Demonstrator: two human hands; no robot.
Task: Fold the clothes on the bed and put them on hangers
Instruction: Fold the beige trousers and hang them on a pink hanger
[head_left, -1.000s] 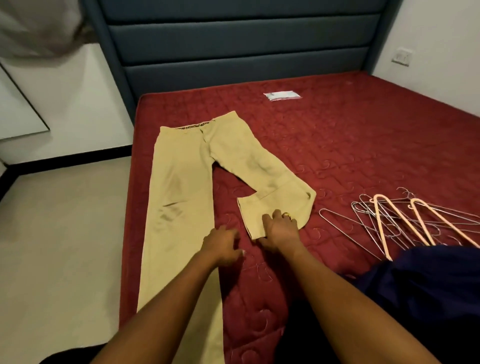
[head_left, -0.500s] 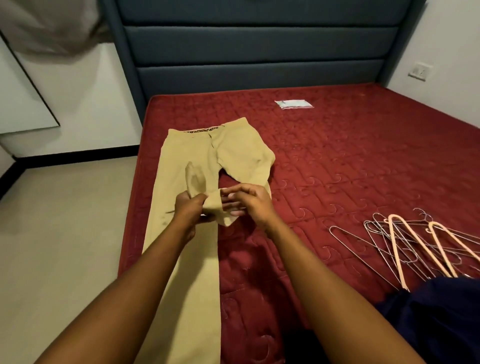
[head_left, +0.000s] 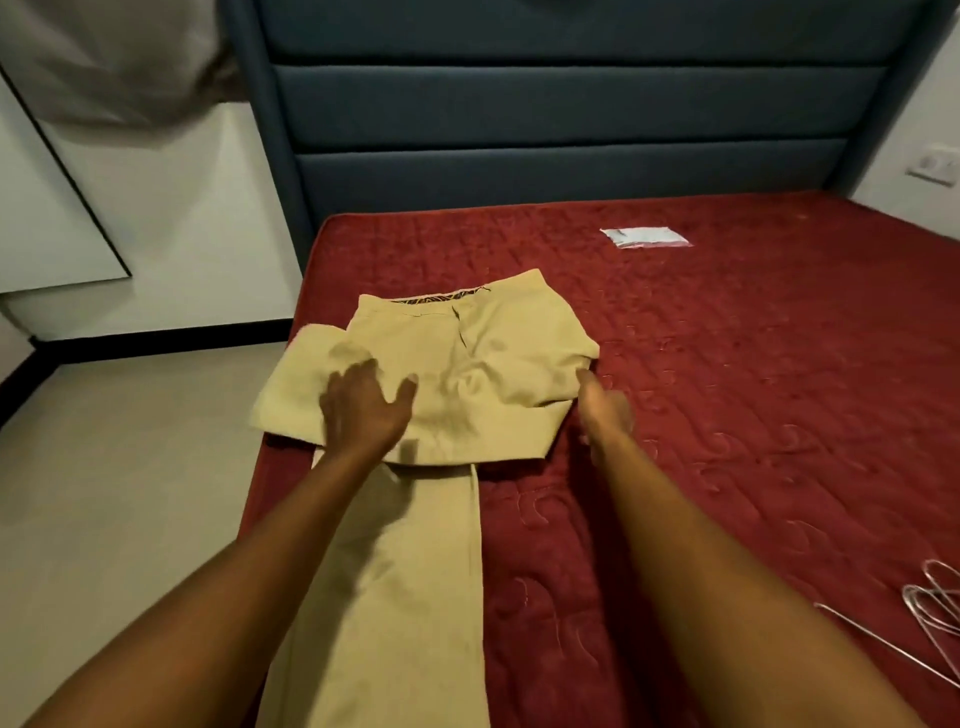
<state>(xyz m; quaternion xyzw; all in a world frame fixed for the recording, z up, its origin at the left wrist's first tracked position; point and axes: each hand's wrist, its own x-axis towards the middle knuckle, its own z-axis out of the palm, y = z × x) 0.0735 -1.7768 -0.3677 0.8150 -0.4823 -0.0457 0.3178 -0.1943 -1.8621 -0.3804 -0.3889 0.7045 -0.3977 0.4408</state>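
Beige trousers (head_left: 493, 364) lie on the red mattress (head_left: 753, 415) near its left edge, waistband toward the headboard. One leg is folded across the seat, and its end overhangs the left edge. The other leg runs straight back toward me. My left hand (head_left: 363, 410) presses flat on the folded leg with fingers spread. My right hand (head_left: 605, 410) is at the fold's right edge, its fingers blurred, touching the cloth. Wire hangers (head_left: 935, 618) show only partly at the right border.
A blue padded headboard (head_left: 561, 119) stands behind the bed. A small white packet (head_left: 647, 237) lies far back on the mattress. Beige floor (head_left: 119, 493) runs along the left side. A wall socket (head_left: 935, 165) is at the right.
Both hands lifted the bent right trouser leg and carried it left across the seat, then laid it down. The view moved forward, so the hangers slid mostly out of frame.
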